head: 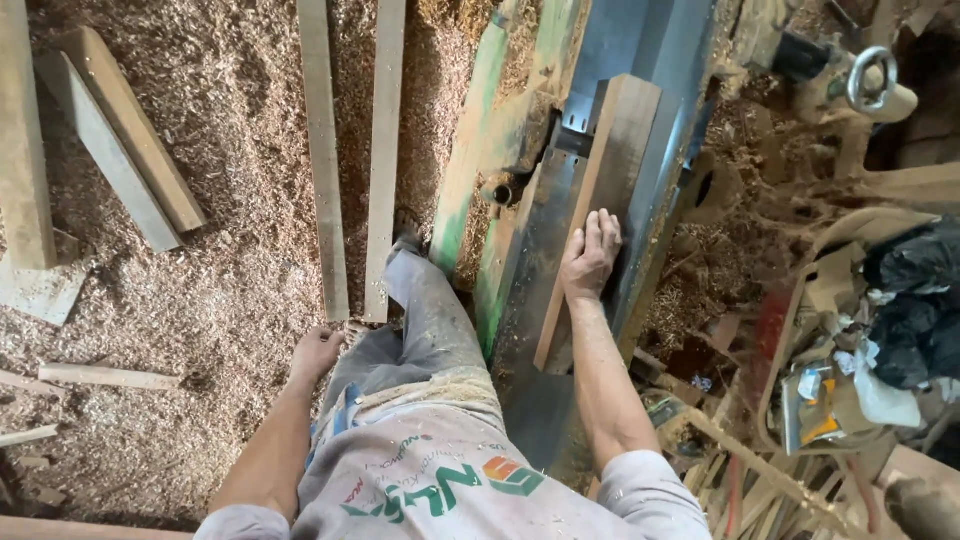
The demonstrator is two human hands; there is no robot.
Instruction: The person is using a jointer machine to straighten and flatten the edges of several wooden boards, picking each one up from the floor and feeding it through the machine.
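Pressing flat on a wooden board (600,190), the right hand (590,255) lay with its fingers spread wide and straight, the palm down on the wood; it gripped nothing. The board rested lengthwise on the grey metal table of a woodworking machine (640,60), with its far end near the top of the table and its near end close to the person's right elbow. The machine's side was painted green (470,160) and carried a thick layer of sawdust.

The left hand (315,352) hung down beside the left leg, loosely curled and holding nothing, above the sawdust floor (230,200). Just beyond it two long thin planks (325,150) lay side by side on the floor, almost parallel to the machine. Further to the left, two shorter thick boards (130,150) lay together at an angle.

On the right of the machine stood a cluttered heap with black plastic bags (915,300), scraps of wood and a metal handwheel (872,80).
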